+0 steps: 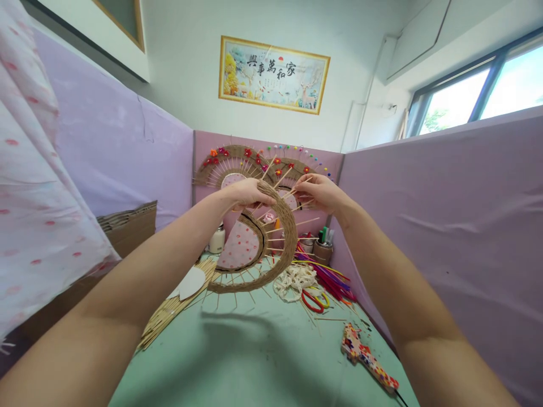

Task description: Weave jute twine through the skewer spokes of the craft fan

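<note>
My left hand (249,193) is closed on the upper end of a brown, ribbed arc (290,237), held up above the table. This arc belongs to a half-round craft piece whose centre is a dotted fabric half-disc (241,246) with a brown border. Thin wooden sticks (275,239) radiate from the border and pass the arc, their ends jutting outside it. Beyond the arc's upper right, my right hand (321,191) pinches a wooden stick (292,193) between thumb and fingers. My hands partly cover the sticks near the top.
Bundled sticks (169,314) and a white cutout (193,282) lie left. Red-handled scissors (312,301), cream cord (293,279) and coloured pipe cleaners (331,280) lie right. A patterned glue gun (367,359) is nearer. Decorated arcs (237,152) stand against the back partition.
</note>
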{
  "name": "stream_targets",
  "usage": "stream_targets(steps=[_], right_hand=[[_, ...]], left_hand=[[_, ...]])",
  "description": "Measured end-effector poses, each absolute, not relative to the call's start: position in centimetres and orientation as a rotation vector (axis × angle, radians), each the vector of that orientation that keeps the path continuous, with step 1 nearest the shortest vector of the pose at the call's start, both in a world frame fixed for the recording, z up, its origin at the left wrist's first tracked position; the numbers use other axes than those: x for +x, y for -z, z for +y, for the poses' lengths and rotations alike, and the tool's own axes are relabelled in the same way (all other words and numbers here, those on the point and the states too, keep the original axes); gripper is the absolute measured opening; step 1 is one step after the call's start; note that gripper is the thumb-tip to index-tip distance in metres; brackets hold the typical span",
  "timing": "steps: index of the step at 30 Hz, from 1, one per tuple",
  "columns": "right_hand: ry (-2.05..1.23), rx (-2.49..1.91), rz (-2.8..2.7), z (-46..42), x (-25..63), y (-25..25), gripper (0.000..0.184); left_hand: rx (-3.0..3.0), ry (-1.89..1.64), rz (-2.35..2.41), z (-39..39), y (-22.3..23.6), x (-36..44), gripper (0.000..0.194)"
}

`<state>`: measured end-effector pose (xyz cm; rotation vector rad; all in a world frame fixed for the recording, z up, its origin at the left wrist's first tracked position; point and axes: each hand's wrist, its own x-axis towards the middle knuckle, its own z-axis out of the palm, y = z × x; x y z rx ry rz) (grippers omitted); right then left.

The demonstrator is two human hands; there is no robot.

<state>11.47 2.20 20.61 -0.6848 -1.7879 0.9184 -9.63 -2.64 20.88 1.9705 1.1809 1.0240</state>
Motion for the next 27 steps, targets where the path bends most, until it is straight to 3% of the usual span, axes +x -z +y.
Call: stream_targets(steps=[27], right_hand=[[-0.924, -0.672, -1.816, 2.51, 11.5, -20.32, 0.019]], left_hand=[[1.943, -1.033, 1.202, -2.45, -20.79, -9.4, 0.015]])
